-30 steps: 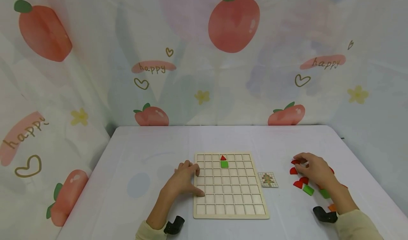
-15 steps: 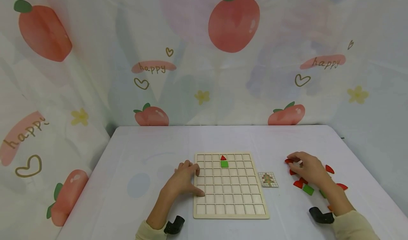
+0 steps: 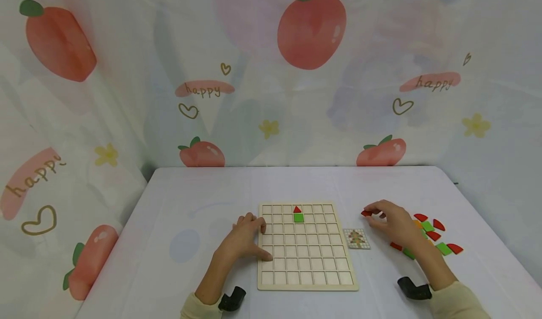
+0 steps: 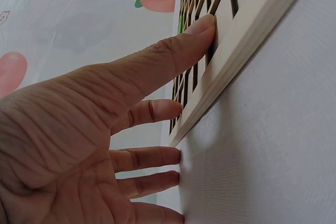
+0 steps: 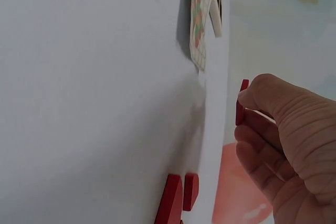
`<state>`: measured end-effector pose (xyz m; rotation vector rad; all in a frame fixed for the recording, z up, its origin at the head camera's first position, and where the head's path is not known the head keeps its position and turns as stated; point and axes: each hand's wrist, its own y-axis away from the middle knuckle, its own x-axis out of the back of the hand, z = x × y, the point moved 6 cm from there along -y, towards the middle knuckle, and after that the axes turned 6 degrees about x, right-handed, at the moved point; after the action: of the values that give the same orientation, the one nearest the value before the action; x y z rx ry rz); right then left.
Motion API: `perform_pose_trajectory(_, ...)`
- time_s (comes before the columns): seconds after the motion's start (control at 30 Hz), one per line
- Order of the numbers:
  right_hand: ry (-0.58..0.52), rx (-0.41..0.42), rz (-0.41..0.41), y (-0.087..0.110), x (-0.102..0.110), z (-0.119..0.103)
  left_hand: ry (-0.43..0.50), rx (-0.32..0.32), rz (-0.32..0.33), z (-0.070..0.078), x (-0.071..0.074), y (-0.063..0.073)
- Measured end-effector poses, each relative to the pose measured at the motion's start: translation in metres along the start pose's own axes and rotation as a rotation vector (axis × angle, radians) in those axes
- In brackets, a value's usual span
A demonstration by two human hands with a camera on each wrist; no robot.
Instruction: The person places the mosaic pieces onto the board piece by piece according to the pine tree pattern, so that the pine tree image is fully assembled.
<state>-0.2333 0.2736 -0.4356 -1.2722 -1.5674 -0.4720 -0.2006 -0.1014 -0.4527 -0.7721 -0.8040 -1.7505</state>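
My right hand (image 3: 394, 222) pinches a small red block (image 3: 366, 213) between thumb and fingertips. The right wrist view shows this red block (image 5: 241, 103) edge-on, raised above the white table. My left hand (image 3: 243, 240) lies along the left side of a pale wooden grid board (image 3: 306, 286). Its thumb (image 4: 202, 27) rests on the board's face, and the other fingers stretch out straight by the edge. Near the board's top, a red triangle (image 3: 297, 210) sits in one cell, directly above a green square (image 3: 298, 218).
A small picture card (image 3: 357, 239) with a tree pattern lies against the board's right side. Loose red, green and orange blocks, such as a red rounded one (image 3: 455, 248) and a green one (image 3: 443, 249), are scattered right of the card, partly behind my right forearm.
My right hand has moved left from the loose blocks towards the card, carrying the red block. More of the loose blocks now show behind it. My left hand and the board have stayed put.
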Motion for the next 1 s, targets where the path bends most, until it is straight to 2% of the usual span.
perform_pose_trajectory(0.33, -0.044, 0.122, 0.041, -0.009, -0.01, -0.032, -0.008, 0.006, 0.001, 0.0, 0.0, 0.001)
perform_pose_trajectory(0.63, -0.094, 0.163, 0.037, -0.016, -0.024, -0.053, -0.006, 0.005, -0.009, 0.0, -0.002, -0.001)
perform_pose_trajectory(0.87, -0.136, 0.131, 0.0, -0.022, -0.036, -0.066, 0.0, 0.009, -0.012, 0.001, -0.002, 0.0)
perform_pose_trajectory(1.0, -0.167, 0.145, -0.009, -0.026, -0.041, -0.074, 0.001, 0.014, -0.014, 0.002, -0.001, 0.001)
